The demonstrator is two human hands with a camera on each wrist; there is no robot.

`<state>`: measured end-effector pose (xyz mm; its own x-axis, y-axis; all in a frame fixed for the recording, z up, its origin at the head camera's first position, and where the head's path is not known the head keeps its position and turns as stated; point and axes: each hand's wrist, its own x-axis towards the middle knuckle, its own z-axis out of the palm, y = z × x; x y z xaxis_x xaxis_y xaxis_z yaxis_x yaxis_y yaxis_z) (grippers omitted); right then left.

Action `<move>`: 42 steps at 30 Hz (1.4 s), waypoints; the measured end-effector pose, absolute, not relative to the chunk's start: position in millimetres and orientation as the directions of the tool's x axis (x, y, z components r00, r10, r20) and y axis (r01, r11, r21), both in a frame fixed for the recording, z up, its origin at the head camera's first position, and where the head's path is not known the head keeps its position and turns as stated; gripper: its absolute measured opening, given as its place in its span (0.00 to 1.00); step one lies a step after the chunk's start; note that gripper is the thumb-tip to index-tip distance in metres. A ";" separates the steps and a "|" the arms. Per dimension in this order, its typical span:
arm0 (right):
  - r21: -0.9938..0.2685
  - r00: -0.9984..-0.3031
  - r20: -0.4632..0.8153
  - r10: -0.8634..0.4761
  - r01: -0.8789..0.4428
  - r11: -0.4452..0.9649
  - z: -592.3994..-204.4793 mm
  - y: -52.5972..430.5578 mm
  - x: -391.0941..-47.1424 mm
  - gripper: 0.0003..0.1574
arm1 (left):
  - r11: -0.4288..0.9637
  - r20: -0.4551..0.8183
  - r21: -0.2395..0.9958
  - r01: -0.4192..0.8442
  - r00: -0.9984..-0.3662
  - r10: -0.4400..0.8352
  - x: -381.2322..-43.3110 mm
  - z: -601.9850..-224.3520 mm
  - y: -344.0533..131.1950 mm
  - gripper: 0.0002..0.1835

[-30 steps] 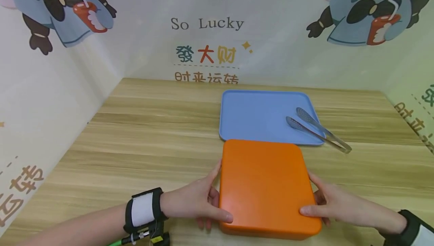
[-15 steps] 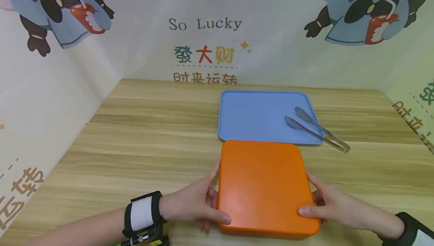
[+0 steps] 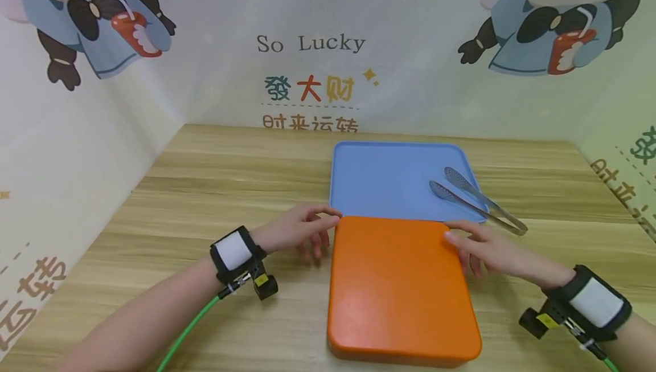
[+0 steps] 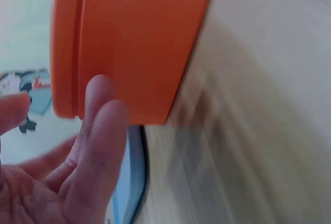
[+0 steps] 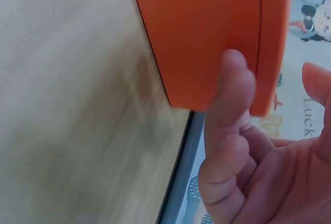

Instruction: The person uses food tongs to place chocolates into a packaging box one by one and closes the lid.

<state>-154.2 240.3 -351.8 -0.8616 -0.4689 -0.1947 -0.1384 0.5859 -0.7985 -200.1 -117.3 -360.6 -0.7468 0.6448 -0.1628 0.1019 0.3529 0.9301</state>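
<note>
An orange box [image 3: 400,292] with rounded corners lies flat on the wooden table. A seam below its top edge, as of a lid, shows in both wrist views. My left hand [image 3: 297,228] is at the far left corner of the box, its fingers loosely bent beside the side wall [image 4: 139,43]. Around the far right corner is my right hand [image 3: 489,248], thumb near the top edge and the other fingers close to the right wall [image 5: 201,32]. Neither hand grips the box. Whether the fingertips touch it is hard to tell.
Behind the box lies a blue tray [image 3: 379,178]. Metal tongs [image 3: 479,198] rest across its right rim, handle end over the table [image 3: 230,189]. Printed cloth walls [image 3: 420,93] enclose the table's back and sides. Green cables [image 3: 189,326] run from the wrist cameras.
Both hands have let go of the box's sides near its front and moved away from me to its far corners. The box, tray and tongs have not visibly moved.
</note>
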 end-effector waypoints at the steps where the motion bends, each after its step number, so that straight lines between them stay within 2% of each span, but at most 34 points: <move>1: -0.794 -0.861 -0.191 -0.471 -0.147 0.590 -351.5 239.4 -158.2 0.33 | 0.351 -0.167 0.931 0.097 -0.743 0.649 -204.5 -361.8 -116.3 0.21; 9: -0.776 -0.856 -0.167 -0.490 -0.193 0.601 -355.4 233.7 -171.6 0.20 | 0.327 -0.140 0.937 0.120 -0.729 0.670 -212.1 -362.2 -107.4 0.19; 24: -0.807 -0.871 -0.136 -0.473 -0.180 0.563 -364.1 229.1 -172.1 0.18 | 0.325 -0.158 0.942 0.086 -0.740 0.654 -210.7 -362.4 -105.7 0.16; 27: -0.780 -0.862 -0.190 -0.470 -0.159 0.606 -364.6 231.6 -167.0 0.21 | 0.374 -0.206 0.925 0.075 -0.726 0.656 -203.7 -366.9 -107.6 0.22; 31: -0.753 -0.804 -0.299 -0.514 -0.132 0.645 -362.6 238.0 -157.6 0.32 | 0.475 -0.342 0.880 0.026 -0.659 0.670 -188.7 -370.0 -111.5 0.45; 33: -0.763 -0.773 -0.327 -0.544 -0.123 0.634 -361.7 239.3 -154.4 0.37 | 0.495 -0.377 0.869 0.013 -0.630 0.679 -183.1 -369.6 -112.6 0.53; 38: -0.791 -0.745 -0.330 -0.579 -0.117 0.600 -362.5 237.4 -151.6 0.42 | 0.455 -0.367 0.890 -0.014 -0.614 0.699 -178.8 -368.4 -111.4 0.53; 42: -0.831 -0.736 -0.323 -0.594 -0.079 0.550 -363.6 236.3 -152.2 0.42 | 0.418 -0.364 0.907 -0.055 -0.606 0.708 -179.1 -368.6 -110.0 0.52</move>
